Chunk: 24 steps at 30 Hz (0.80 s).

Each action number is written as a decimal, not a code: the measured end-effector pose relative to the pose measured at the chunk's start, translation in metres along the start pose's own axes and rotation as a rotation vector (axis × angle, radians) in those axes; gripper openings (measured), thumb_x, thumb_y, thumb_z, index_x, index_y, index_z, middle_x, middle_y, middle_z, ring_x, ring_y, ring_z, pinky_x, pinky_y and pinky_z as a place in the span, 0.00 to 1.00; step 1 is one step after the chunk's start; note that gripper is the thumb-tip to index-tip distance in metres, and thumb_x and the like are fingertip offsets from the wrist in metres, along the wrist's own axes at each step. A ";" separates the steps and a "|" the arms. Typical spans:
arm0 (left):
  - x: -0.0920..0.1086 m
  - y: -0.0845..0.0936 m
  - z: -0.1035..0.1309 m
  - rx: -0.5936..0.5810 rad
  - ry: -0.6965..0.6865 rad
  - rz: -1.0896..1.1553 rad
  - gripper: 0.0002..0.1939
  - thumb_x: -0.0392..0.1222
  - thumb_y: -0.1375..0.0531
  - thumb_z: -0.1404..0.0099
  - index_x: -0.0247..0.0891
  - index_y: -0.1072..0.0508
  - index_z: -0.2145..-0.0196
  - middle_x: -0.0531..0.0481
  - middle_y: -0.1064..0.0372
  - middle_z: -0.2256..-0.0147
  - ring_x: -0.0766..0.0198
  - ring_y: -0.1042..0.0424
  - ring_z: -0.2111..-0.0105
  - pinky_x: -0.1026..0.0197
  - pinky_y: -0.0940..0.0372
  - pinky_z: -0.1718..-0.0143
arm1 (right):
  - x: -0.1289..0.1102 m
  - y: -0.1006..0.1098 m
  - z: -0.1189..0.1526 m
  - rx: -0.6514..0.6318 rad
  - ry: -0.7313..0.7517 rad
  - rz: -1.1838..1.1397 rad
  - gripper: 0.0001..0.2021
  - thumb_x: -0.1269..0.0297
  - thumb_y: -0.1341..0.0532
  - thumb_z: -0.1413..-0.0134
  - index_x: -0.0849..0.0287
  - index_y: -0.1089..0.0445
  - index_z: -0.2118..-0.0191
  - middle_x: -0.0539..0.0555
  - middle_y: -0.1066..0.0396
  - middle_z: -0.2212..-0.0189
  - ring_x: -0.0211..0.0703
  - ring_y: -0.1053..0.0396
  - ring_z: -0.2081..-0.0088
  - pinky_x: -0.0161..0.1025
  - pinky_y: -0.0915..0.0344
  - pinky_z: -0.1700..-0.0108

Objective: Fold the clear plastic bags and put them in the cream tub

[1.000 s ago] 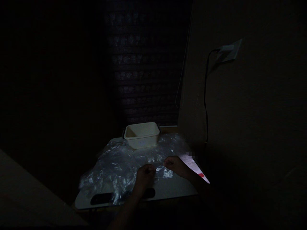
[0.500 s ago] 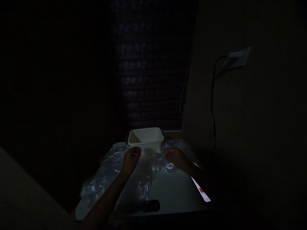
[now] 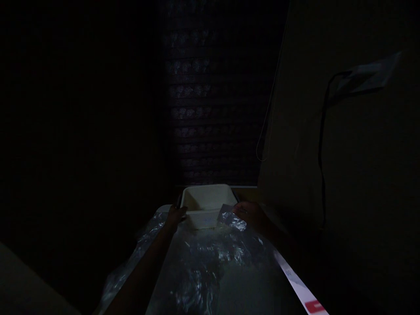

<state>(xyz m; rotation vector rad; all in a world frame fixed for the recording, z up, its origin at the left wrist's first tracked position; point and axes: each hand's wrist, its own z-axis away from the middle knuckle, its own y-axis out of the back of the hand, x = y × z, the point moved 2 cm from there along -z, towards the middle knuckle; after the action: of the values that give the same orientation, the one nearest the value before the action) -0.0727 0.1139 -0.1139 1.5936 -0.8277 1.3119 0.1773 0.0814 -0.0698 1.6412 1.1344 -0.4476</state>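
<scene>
One tub (image 3: pixel 201 220) sits long side crosswise between left hand (image 3: pixel 177 214), at its near-left corner, grip unclear, and right hand (image 3: pixel 248 211), pinching clear plastic sheet (image 3: pixel 236 222).

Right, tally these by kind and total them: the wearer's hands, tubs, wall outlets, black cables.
Hands: 2 (left hand, right hand)
Tub: 1
Wall outlet: 1
Black cable: 1
Total: 5
</scene>
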 end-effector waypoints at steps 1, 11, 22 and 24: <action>-0.004 -0.001 0.001 -0.002 0.012 0.017 0.09 0.36 0.46 0.52 0.33 0.39 0.70 0.51 0.37 0.76 0.68 0.34 0.77 0.65 0.37 0.78 | 0.001 -0.001 -0.005 -0.001 -0.001 0.000 0.09 0.62 0.48 0.60 0.61 0.36 0.79 0.50 0.35 0.82 0.36 0.38 0.77 0.31 0.42 0.76; -0.025 0.004 0.017 0.033 -0.085 -0.047 0.30 0.26 0.45 0.61 0.32 0.45 0.57 0.44 0.40 0.61 0.58 0.38 0.62 0.59 0.39 0.66 | 0.006 -0.031 -0.054 -0.022 -0.020 -0.084 0.08 0.63 0.48 0.61 0.62 0.36 0.77 0.52 0.34 0.79 0.36 0.37 0.75 0.32 0.41 0.74; -0.035 0.007 0.038 -0.022 -0.323 -0.171 0.34 0.24 0.49 0.62 0.33 0.51 0.54 0.43 0.45 0.56 0.58 0.45 0.55 0.57 0.48 0.55 | 0.018 -0.112 -0.071 -0.270 -0.033 0.243 0.05 0.69 0.44 0.63 0.63 0.32 0.79 0.51 0.32 0.79 0.36 0.36 0.75 0.30 0.43 0.75; -0.035 0.007 0.038 -0.036 -0.316 -0.171 0.34 0.24 0.49 0.62 0.33 0.51 0.54 0.43 0.45 0.56 0.58 0.45 0.55 0.58 0.47 0.56 | 0.021 -0.123 -0.071 -0.300 -0.048 0.297 0.06 0.69 0.44 0.63 0.63 0.31 0.79 0.51 0.32 0.79 0.36 0.36 0.75 0.30 0.44 0.75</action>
<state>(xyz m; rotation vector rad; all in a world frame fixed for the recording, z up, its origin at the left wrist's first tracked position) -0.0720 0.0748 -0.1480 1.8276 -0.8763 0.9332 0.0667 0.1553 -0.1247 1.4931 0.8570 -0.1169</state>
